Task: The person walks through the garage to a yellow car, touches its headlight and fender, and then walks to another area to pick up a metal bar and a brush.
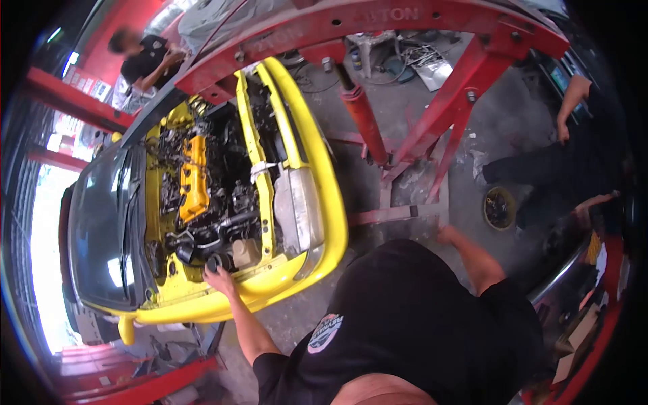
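My left hand (220, 279) reaches into the front corner of the yellow car's engine bay, its fingers around a black round part (217, 262) beside a beige reservoir (245, 252). A black hose (237, 219) and the orange-yellow engine cover (195, 177) lie beyond it. Out to the right, my right hand (446, 235) is low beside the foot of the red crane frame (395, 214); its fingers are too small and blurred to make out, and whether it touches anything is unclear.
Above the car's front hangs a red crane beam (297, 40) with an orange-red jack cylinder (364, 116). One person (145, 62) stands at the upper left, another (540, 162) at the right near a round basin (499, 208). Tools (422, 55) lie at the top.
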Tool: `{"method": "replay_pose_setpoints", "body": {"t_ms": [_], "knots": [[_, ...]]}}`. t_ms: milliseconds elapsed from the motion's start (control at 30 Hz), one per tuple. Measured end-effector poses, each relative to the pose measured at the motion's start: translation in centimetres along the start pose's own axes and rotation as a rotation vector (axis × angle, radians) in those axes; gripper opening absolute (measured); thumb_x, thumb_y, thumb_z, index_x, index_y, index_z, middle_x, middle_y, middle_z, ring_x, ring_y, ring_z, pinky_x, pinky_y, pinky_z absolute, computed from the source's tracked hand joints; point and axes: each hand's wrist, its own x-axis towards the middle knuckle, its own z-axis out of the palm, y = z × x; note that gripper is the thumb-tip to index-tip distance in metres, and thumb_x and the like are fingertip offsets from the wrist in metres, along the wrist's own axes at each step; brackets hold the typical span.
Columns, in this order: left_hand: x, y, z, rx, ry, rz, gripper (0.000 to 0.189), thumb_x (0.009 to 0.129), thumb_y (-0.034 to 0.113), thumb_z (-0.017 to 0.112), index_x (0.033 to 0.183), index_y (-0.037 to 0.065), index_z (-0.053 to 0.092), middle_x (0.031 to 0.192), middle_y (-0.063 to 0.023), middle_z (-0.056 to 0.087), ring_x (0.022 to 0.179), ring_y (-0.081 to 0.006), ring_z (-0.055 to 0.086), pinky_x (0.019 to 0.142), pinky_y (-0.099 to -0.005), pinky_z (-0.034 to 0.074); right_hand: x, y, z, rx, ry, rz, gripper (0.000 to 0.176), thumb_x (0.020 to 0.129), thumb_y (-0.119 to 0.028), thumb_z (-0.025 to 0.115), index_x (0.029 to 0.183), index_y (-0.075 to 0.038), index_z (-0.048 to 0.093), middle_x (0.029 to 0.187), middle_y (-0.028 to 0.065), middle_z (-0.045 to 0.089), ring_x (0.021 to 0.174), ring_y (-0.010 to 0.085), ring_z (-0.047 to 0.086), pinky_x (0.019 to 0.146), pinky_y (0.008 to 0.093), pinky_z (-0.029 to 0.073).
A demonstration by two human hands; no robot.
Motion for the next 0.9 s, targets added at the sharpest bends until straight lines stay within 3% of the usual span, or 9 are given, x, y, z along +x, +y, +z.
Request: {"method": "replay_pose_setpoints", "body": {"t_ms": [100, 200, 300, 367, 467, 733, 800, 867, 900], "knots": [[-0.4, 1.0, 0.0, 0.057, -0.014, 0.045, 0.054, 0.086, 0.025, 0.061, 0.131, -0.002, 0.055, 0.13, -0.0303, 0.05, 0.12, -0.0476, 0.047, 0.106, -0.0517, 0.037, -4.1, 0.6, -0.2, 0.084, 0.005, 0.152, 0.039, 0.088, -0.038, 0.06, 0.114, -0.012, 0.072, 0.116, 0.0174, 0.068, 0.105, 0.036, 0.065, 0.094, 0.0459, 0.051], [-0.6, 1.1, 0.1, 0.006, -0.009, 0.069, 0.052, 0.086, 0.033, 0.061, 0.125, -0.001, 0.061, 0.123, -0.0279, 0.056, 0.115, -0.0458, 0.051, 0.101, -0.0528, 0.04, -5.1, -0.2, 0.3, -0.153, -0.029, -0.031, 0.036, 0.087, -0.034, 0.061, 0.113, -0.011, 0.072, 0.113, 0.0178, 0.069, 0.103, 0.0351, 0.066, 0.092, 0.0449, 0.051], [-0.8, 0.8, 0.3, 0.037, 0.002, 0.059, 0.051, 0.086, 0.033, 0.061, 0.124, 0.0, 0.062, 0.121, -0.0274, 0.057, 0.112, -0.0449, 0.052, 0.1, -0.0516, 0.041, -9.7, -6.3, -3.7, 0.266, -0.077, 0.07, 0.031, 0.088, -0.026, 0.062, 0.111, -0.008, 0.072, 0.11, 0.018, 0.07, 0.102, 0.0348, 0.067, 0.09, 0.0427, 0.052], [-1.0, 1.1, -0.1, 0.027, -0.01, 0.04, 0.051, 0.088, 0.033, 0.059, 0.124, -0.002, 0.061, 0.122, -0.0273, 0.058, 0.113, -0.0451, 0.052, 0.101, -0.0502, 0.04, -9.3, -6.2, -2.4, 0.189, 0.035, -0.198, 0.031, 0.089, -0.023, 0.063, 0.112, -0.005, 0.071, 0.109, 0.0179, 0.071, 0.1, 0.0336, 0.067, 0.089, 0.0404, 0.051], [-1.0, 1.0, -0.3, -0.039, -0.047, 0.024, 0.051, 0.089, 0.033, 0.06, 0.124, -0.004, 0.06, 0.125, -0.0271, 0.058, 0.117, -0.0436, 0.052, 0.103, -0.0478, 0.039, -11.2, -4.6, -2.7, 0.323, 0.028, -0.329, 0.034, 0.089, -0.025, 0.064, 0.116, -0.004, 0.069, 0.109, 0.0183, 0.07, 0.1, 0.0334, 0.067, 0.09, 0.0401, 0.051], [-1.3, 2.7, -1.2, 0.022, 0.004, 0.028, 0.042, 0.087, 0.027, 0.058, 0.112, -0.006, 0.066, 0.113, -0.0246, 0.064, 0.107, -0.0425, 0.058, 0.096, -0.0466, 0.044, -24.7, -8.3, -15.0, -0.201, -0.409, -0.16, 0.032, 0.078, -0.028, 0.066, 0.103, -0.008, 0.069, 0.093, 0.0216, 0.069, 0.086, 0.0351, 0.067, 0.076, 0.0449, 0.052], [-1.4, 3.1, -1.5, 0.014, 0.035, 0.04, 0.04, 0.087, 0.026, 0.058, 0.11, -0.006, 0.067, 0.111, -0.0242, 0.065, 0.106, -0.0421, 0.058, 0.095, -0.0468, 0.045, -26.3, -8.2, -15.8, -0.211, -0.615, -0.123, 0.033, 0.075, -0.03, 0.068, 0.1, -0.008, 0.07, 0.093, 0.0207, 0.07, 0.088, 0.0335, 0.067, 0.077, 0.0446, 0.051], [-1.2, 1.5, -0.4, 0.059, 0.08, 0.032, 0.038, 0.085, 0.026, 0.061, 0.108, -0.003, 0.068, 0.109, -0.0234, 0.065, 0.104, -0.0409, 0.059, 0.094, -0.0469, 0.045, -31.0, -15.0, -21.2, -0.23, -0.662, -0.058, 0.035, 0.075, -0.033, 0.07, 0.101, -0.009, 0.071, 0.092, 0.0199, 0.07, 0.088, 0.033, 0.067, 0.078, 0.0445, 0.051], [-1.1, 2.0, -0.8, 0.088, 0.062, -0.003, 0.036, 0.084, 0.026, 0.061, 0.107, -0.001, 0.069, 0.107, -0.023, 0.066, 0.103, -0.0405, 0.06, 0.094, -0.0469, 0.046, -30.6, -11.7, -19.3, -0.169, -0.728, -0.167, 0.041, 0.076, -0.033, 0.07, 0.108, -0.007, 0.069, 0.098, 0.0196, 0.07, 0.092, 0.0332, 0.067, 0.08, 0.0433, 0.051]]}}
